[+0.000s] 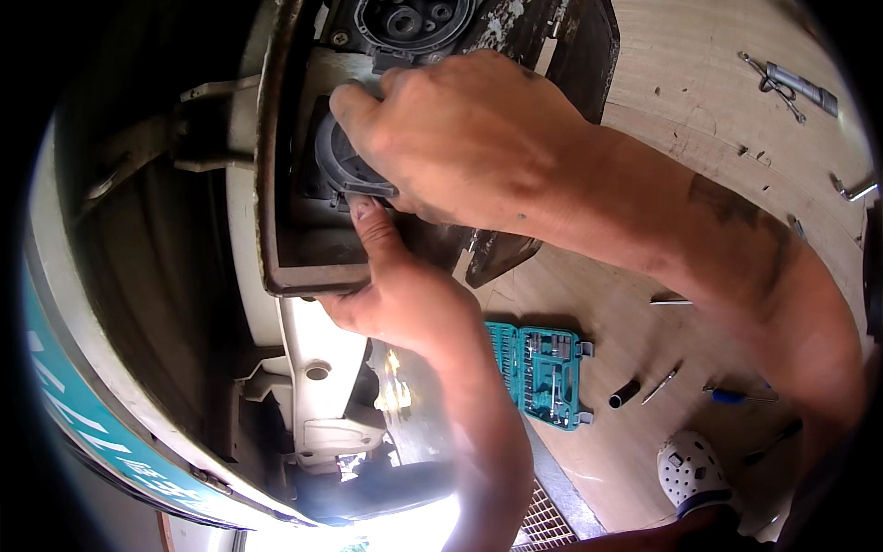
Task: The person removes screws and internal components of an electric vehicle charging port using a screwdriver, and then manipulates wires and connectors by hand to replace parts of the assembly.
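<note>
Inside a rusty-edged metal housing, a round black socket cap sits in a square dark mount. My right hand reaches in from the right with its fingers bent around the cap's upper and right side; the fingertips are partly hidden. From below, my left hand presses its thumb at the cap's lower edge, beside a small tab. Its other fingers curl behind the housing's lower edge, mostly out of sight. Above the cap is a second round black socket, whose inner holes show.
A teal socket-set case lies open on the wooden floor. Around it are a black cylinder, a blue-handled screwdriver and a grey tool. A white clog stands at lower right. Vehicle bodywork curves along the left.
</note>
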Demonstrator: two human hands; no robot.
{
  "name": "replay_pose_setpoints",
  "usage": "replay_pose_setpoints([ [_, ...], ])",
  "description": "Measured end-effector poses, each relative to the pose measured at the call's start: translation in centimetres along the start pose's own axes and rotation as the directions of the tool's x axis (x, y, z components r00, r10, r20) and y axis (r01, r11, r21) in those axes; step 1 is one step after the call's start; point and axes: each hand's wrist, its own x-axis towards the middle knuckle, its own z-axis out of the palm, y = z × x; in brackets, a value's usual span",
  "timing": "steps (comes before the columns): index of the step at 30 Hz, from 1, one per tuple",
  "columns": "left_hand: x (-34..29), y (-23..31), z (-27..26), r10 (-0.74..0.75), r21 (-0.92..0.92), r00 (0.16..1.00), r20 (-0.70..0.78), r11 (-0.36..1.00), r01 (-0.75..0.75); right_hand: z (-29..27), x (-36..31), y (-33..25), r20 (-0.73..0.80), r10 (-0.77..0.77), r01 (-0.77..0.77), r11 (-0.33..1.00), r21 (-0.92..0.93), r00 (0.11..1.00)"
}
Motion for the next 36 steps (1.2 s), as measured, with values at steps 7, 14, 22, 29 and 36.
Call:
replay_pose_setpoints([
  [7, 0.5, 0.3, -0.4, 0.015, 0.175, 0.994, -0.105, 0.985, 0.004, -0.8, 0.2, 0.1, 0.001, -0.076, 0.075, 0.991, 0.107, 0.997],
  [14, -0.1, 0.1, 0.0, 0.135, 0.181, 0.988, -0.070, 0.976, -0.120, 0.9, -0.9, -1.7, -0.054, 0.047, -0.050, 0.997, -0.063, 0.997],
  [22, 0.6, -0.2, 0.0, 0.162, 0.207, 0.985, -0.064, 0.967, -0.146, 0.8, -1.6, -1.5, -0.191, 0.123, -0.133, 0.990, -0.038, 0.974],
  [29, 0.8, -1.2, -0.6, 0.183, 0.191, 0.979, -0.089, 0.968, -0.164, 0.0, -1.6, -1.4, -0.123, 0.126, -0.127, 0.992, -0.003, 0.984],
  [36, 0.5, -0.6, -0.1, 0.249, 0.059, 0.968, 0.044, 0.966, -0.251, 0.6, -1.9, -0.7, -0.297, 0.084, -0.058, 0.994, 0.095, 0.951],
])
